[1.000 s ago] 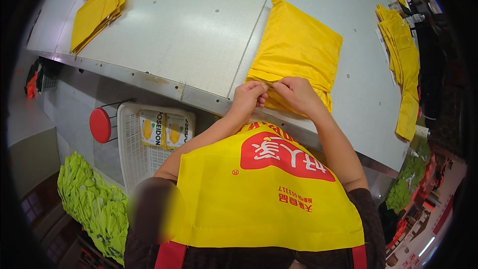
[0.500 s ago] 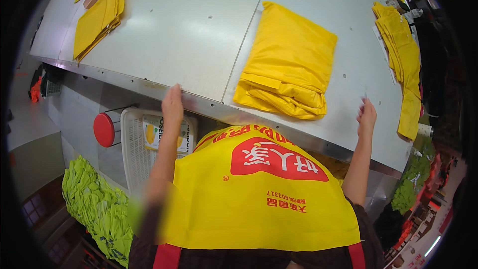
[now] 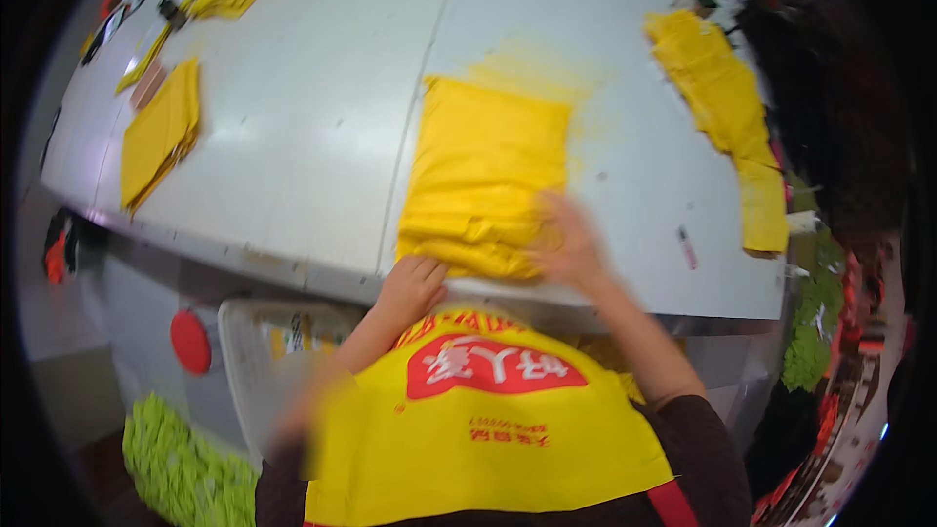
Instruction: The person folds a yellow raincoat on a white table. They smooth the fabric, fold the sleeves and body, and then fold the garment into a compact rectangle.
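A thick bundle of folded yellow fabric [image 3: 488, 156] lies on the pale tabletop in front of me, its folds bunched along the near edge. At the bundle's near left corner is my left hand [image 3: 414, 289], fingers bent and closed on the cloth. My right hand [image 3: 571, 246] meets the near right side of the bundle; it is slightly blurred, with thumb and fingers apart. Both forearms reach in over the yellow apron [image 3: 488, 449] that I wear.
Folded yellow pieces [image 3: 161, 137] lie at the table's left, with long yellow strips [image 3: 717, 88] on the right. A small slim object [image 3: 687, 248] rests right of the bundle. Below the table edge are a red round stool [image 3: 190, 342], a white basket [image 3: 239, 361] and bright green fabric [image 3: 181, 464].
Both hands have come inward from wide apart to the bundle's near corners and touch it. The view has shifted, so the bundle appears further left and lower.
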The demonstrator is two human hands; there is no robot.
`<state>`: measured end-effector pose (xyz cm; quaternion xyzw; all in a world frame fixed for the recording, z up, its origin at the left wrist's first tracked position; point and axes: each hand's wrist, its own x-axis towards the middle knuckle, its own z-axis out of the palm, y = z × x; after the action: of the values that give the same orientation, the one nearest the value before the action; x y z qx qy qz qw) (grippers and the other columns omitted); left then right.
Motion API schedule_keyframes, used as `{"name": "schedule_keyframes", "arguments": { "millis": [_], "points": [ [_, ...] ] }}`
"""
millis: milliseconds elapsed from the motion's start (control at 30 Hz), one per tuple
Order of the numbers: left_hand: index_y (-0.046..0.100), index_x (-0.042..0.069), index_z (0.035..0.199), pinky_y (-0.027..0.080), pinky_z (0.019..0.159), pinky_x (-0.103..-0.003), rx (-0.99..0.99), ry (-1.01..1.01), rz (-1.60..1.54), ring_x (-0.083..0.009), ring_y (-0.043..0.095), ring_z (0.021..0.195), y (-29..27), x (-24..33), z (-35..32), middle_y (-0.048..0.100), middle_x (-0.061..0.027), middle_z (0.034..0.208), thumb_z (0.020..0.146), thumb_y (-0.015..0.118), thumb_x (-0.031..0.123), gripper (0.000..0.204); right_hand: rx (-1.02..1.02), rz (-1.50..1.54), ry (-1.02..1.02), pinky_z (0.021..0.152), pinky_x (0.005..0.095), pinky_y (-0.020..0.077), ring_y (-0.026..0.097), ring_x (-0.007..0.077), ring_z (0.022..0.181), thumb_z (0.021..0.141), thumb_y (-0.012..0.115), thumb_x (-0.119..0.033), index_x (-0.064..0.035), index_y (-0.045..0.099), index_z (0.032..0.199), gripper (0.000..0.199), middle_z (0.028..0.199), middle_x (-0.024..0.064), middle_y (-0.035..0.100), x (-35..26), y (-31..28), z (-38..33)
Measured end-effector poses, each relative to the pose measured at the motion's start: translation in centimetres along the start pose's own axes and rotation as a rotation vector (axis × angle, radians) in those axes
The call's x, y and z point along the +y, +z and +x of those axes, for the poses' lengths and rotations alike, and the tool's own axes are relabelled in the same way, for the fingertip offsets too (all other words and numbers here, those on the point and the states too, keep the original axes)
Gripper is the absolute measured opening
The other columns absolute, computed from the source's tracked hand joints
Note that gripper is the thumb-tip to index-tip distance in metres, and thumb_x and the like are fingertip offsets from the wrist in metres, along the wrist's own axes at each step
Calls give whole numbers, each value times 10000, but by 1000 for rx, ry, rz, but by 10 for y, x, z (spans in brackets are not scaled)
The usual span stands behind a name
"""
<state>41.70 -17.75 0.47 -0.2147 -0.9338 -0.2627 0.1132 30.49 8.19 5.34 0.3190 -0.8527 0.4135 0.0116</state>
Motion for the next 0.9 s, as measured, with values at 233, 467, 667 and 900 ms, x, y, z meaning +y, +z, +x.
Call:
{"name": "schedule_keyframes", "arguments": {
  "millis": [233, 467, 667, 900],
  "points": [
    [588, 51, 788, 433, 637, -347, 111, 49, 52, -257, 542, 750, 15, -3, 2, 569, -71, 798, 615, 623, 58, 176, -190, -694, -287, 892, 507, 344, 400, 389, 1162, 721, 615, -207, -137, 420, 1292, 607, 1266, 180, 429, -53, 90, 35],
    [569, 47, 778, 429, 678, -363, 194, 48, 11, -271, 532, 806, 13, -4, 2, 561, -88, 856, 671, 586, 75, 112, -318, -605, -206, 634, 419, 471, 602, 324, 789, 771, 552, -154, -75, 542, 1079, 318, 859, 130, 612, -49, 90, 74],
    [590, 37, 813, 437, 670, -386, 54, -134, 223, -280, 510, 856, 19, -1, 22, 558, -96, 911, 712, 583, 116, 129, -435, -410, -160, 627, 427, 487, 610, 352, 727, 693, 602, -96, -42, 574, 855, 173, 769, 163, 626, -56, 63, 105],
    [631, 83, 788, 477, 624, -395, -225, -198, 298, -276, 504, 909, -9, 0, 33, 576, -90, 897, 682, 623, 170, 137, -532, -366, -147, 617, 442, 475, 595, 353, 773, 683, 578, -86, -86, 537, 1111, 430, 871, 169, 612, -52, 59, 102]
  ]
}}
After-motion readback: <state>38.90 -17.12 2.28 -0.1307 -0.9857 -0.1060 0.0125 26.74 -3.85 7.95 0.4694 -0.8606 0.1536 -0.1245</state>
